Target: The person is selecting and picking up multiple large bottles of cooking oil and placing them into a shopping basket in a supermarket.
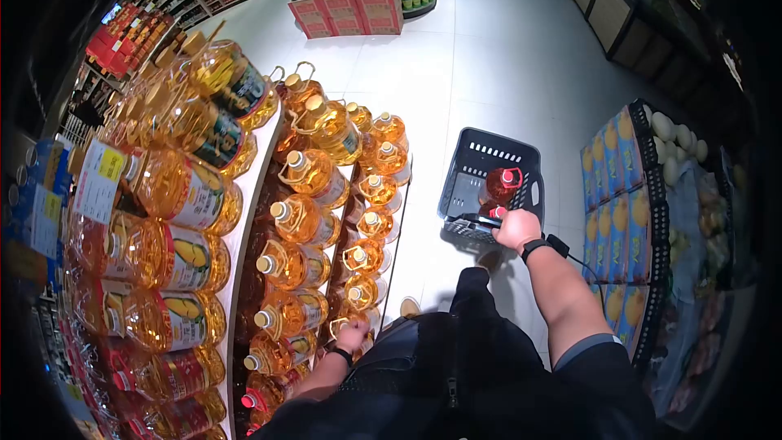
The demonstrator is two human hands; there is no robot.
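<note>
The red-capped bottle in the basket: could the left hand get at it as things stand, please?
Probably not. The left hand is down at the oil bottles on the shelf, the body lies between, and the right hand already rests at the bottle in the basket.

A supermarket aisle, seen from above by a person standing in it. To the left of the pale tiled floor (489, 73) stands a tiered display shelf (244, 236) packed with rows of large golden cooking-oil bottles (305, 175), all alike, with yellow price tags (102, 175) at its far left edge. On the floor just right of the shelf is a black plastic shopping basket (489, 167). Further right of the shelf, across the aisle, stacked fruit cartons (623, 195) edge a produce stand. Beyond the shelf, at the far end of the floor, stands another display of dark bottles on red boxes (346, 0).
</note>
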